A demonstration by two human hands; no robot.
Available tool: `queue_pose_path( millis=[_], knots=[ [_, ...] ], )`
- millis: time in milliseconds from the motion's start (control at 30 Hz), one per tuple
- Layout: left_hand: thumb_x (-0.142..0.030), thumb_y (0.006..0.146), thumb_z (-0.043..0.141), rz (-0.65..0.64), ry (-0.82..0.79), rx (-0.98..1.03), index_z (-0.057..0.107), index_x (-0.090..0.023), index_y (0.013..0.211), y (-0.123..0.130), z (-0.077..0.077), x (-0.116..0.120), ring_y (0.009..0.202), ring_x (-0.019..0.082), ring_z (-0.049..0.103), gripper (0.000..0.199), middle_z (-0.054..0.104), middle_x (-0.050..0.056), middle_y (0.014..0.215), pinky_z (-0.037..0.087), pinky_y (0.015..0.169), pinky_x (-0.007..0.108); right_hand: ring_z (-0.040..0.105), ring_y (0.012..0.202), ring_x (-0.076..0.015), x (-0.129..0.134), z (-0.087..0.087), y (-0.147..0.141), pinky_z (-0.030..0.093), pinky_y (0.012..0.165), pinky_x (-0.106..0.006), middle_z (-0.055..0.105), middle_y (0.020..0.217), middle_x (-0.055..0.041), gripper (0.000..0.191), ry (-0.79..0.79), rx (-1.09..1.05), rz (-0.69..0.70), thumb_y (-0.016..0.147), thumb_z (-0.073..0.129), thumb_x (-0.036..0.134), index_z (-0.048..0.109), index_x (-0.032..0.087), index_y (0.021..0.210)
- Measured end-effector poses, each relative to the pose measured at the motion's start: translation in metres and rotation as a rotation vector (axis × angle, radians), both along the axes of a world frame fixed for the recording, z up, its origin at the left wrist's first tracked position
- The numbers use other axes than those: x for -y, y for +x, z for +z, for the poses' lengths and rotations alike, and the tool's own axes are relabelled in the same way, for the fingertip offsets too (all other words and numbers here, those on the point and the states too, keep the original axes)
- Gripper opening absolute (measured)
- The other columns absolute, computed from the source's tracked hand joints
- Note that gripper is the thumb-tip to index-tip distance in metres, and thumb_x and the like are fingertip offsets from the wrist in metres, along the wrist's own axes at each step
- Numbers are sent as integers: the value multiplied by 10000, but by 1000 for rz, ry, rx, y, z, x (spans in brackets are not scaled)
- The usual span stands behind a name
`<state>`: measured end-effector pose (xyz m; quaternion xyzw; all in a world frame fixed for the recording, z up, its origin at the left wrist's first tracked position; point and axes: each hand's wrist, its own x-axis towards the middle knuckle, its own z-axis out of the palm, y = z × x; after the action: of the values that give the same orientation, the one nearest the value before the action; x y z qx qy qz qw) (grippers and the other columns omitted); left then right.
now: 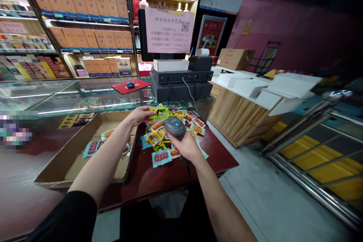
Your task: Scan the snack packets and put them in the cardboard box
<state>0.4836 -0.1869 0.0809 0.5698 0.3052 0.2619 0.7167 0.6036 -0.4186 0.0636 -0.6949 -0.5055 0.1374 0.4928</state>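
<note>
My right hand is wrapped round a dark grey barcode scanner, which has a small blue light on top. Its head hangs over a pile of snack packets on the dark red table. Between the fingers of my left hand is a yellow-green snack packet, at the far side of the pile. A blue-edged packet of small sausages lies at the near edge. Under my left forearm stands an open cardboard box with a few packets in it, partly hidden by the arm.
Behind the pile stands a cash drawer and register with a paper-covered screen. A red mouse pad lies on the glass counter. To the right are a wooden cabinet and a metal railing.
</note>
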Motion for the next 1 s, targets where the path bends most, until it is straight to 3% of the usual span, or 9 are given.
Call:
queue_pose_path(
  millis=[167, 333, 400, 467, 567, 733, 867, 1000],
  knots=[
    [-187, 517, 921, -9, -6, 22, 751, -123, 868, -1, -1, -1, 737, 151, 684, 395, 740, 81, 879, 568, 648, 245, 684, 1045, -277, -6, 5, 23, 527, 864, -375, 739, 1076, -106, 359, -53, 157, -5, 817, 672, 412, 680, 198, 1105],
    [-173, 530, 913, 38, -19, 17, 745, -113, 813, -1, -1, -2, 722, 160, 687, 335, 734, 82, 848, 576, 627, 249, 694, 1008, -294, -22, 50, 76, 526, 855, -374, 747, 1041, -116, 336, -110, 370, -23, 762, 718, 337, 703, 176, 1056],
    [-171, 525, 914, 65, -25, 19, 744, -118, 802, 0, -2, -3, 706, 156, 685, 329, 736, 77, 844, 573, 614, 240, 715, 881, -257, -33, 67, 95, 543, 804, -355, 758, 923, -86, 310, -118, 355, 99, 769, 709, 332, 709, 169, 1033],
    [-181, 525, 915, 98, -27, 37, 746, -125, 802, 1, -4, -5, 707, 153, 684, 329, 739, 73, 850, 573, 615, 233, 677, 603, -195, -49, 74, 108, 554, 643, -320, 711, 667, -24, 278, -271, 242, 311, 774, 701, 352, 712, 162, 977],
    [-205, 534, 913, 147, -39, 51, 747, -126, 823, 4, -10, -7, 721, 152, 687, 343, 741, 72, 859, 578, 643, 232, 570, 447, -131, -77, 65, 120, 518, 531, -272, 650, 570, 29, 310, -319, 109, 479, 724, 745, 350, 702, 166, 971],
    [-245, 567, 902, 196, -79, 59, 739, -131, 872, 11, -16, -6, 774, 174, 703, 364, 742, 73, 891, 598, 702, 269, 528, 434, -126, -114, 41, 127, 461, 463, -257, 587, 541, 16, 279, -147, -140, 407, 831, 634, 450, 633, 172, 809],
    [-254, 567, 903, 265, -74, 41, 739, -143, 887, 11, -15, -7, 793, 169, 705, 377, 746, 70, 919, 584, 665, 226, 577, 496, -148, -118, 31, 124, 505, 548, -289, 629, 597, 2, 262, -153, -65, 451, 817, 658, 411, 645, 174, 929],
    [-207, 552, 906, 355, -90, 75, 729, -151, 831, 15, -6, -15, 766, 153, 700, 335, 741, 47, 851, 581, 678, 219, 667, 690, -199, -110, 26, 112, 545, 690, -343, 714, 813, -56, 299, -92, -52, 397, 786, 672, 373, 638, 184, 1015]
  ],
)
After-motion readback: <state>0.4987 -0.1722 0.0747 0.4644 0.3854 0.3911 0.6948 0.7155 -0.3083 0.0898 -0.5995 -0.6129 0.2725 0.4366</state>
